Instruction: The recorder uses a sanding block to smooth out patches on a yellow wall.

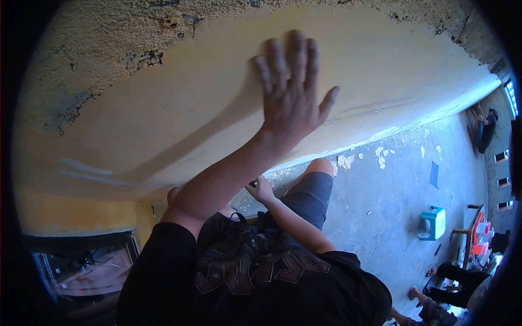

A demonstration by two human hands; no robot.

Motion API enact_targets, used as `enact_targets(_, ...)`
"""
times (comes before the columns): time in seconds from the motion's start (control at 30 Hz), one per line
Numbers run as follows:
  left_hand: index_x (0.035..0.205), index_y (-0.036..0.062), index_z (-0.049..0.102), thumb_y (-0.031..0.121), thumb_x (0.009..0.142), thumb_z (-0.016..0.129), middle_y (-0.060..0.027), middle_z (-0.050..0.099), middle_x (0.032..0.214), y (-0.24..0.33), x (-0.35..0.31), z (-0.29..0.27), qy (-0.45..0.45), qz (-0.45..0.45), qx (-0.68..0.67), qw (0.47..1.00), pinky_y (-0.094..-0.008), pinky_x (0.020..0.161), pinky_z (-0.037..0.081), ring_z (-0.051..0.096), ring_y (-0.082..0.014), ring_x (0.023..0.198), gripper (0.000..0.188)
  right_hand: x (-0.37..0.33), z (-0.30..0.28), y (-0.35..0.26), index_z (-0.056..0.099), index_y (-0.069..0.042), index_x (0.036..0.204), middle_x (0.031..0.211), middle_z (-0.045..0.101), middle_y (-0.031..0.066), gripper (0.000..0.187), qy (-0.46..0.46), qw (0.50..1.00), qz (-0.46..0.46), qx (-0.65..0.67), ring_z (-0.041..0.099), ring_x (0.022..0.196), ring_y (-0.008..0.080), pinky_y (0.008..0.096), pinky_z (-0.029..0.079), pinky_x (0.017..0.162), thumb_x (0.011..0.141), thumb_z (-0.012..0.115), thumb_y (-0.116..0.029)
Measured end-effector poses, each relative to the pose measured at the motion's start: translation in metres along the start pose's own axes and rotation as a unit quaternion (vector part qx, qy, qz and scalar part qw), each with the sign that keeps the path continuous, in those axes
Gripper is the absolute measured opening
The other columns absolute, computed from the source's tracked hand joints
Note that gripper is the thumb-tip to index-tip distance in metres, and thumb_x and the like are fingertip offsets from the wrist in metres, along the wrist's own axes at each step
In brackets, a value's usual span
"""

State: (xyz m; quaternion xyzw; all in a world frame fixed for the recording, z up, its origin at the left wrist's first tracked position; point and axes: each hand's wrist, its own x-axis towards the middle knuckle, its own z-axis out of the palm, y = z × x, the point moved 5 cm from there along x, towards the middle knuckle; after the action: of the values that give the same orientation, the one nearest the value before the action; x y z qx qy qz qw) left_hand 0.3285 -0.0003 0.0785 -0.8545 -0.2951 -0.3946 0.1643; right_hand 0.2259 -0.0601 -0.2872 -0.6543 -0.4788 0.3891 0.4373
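While the wall (190, 81) stands close in front, the left hand (291, 103) appears laid on it: palm inward, fingers spread, thumb out to the right, nothing grasped. Wall: yellow, smooth through the middle, rough and pitted along the upper band (119, 41), pale streaks (86, 165) at lower left. Right hand (263, 191): low, near the knee (319, 166), fingers curled beside a small dark item (253, 184); whether gripped, cannot tell. Floor (375, 206): grey, pale flakes (346, 161) near the wall's foot.

Step, as judged: palm work on the smooth surface. Good practice: palm flat, pressure light and even, passes overlapping; slower toward the rough band, where crumbs could break loose or scratch the fingertips. Shadow (198, 133) of the left arm (223, 168): crosses the wall; elbow best shifted to light the stretch under inspection. Body weight: best kept off the wall.
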Motion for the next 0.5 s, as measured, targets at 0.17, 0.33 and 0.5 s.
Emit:
enact_targets(0.17,0.150,0.0109,0.022,0.063,0.090,0.038,-0.0118,0.010,0.158,0.046,0.029,0.014,-0.066,0.116,0.089,0.987,-0.0585,0.114,0.002,0.006,-0.0377,0.144,0.081,-0.004,-0.001,-0.003,0.041,-0.004,0.133,0.106,0.062,0.0158,0.066,-0.001,0.999,-0.029,0.014,0.064,0.090,0.0326,0.0402,0.051,0.080,0.078,0.074,-0.021)
enact_targets(0.33,0.148,0.0119,0.029,0.055,0.091,0.043,-0.0059,0.019,0.157,0.079,0.059,0.023,-0.031,0.230,0.215,0.948,-0.0506,0.117,0.005,0.014,-0.0266,0.145,0.073,-0.004,-0.006,-0.010,0.041,-0.005,0.133,0.105,0.063,0.0155,0.066,-0.006,0.999,-0.016,0.032,0.066,0.086,0.0311,0.0398,0.051,0.078,0.078,0.074,-0.020)
enact_targets(0.5,0.148,0.0122,0.029,0.052,0.091,0.044,-0.0037,0.021,0.156,0.076,0.062,0.022,-0.012,0.234,0.207,0.950,-0.0467,0.117,0.008,0.017,-0.0231,0.144,0.071,-0.004,-0.007,-0.003,0.041,-0.007,0.134,0.110,0.063,0.0129,0.068,-0.001,1.000,-0.008,0.024,0.065,0.088,0.0276,0.0391,0.052,0.077,0.078,0.075,-0.023)
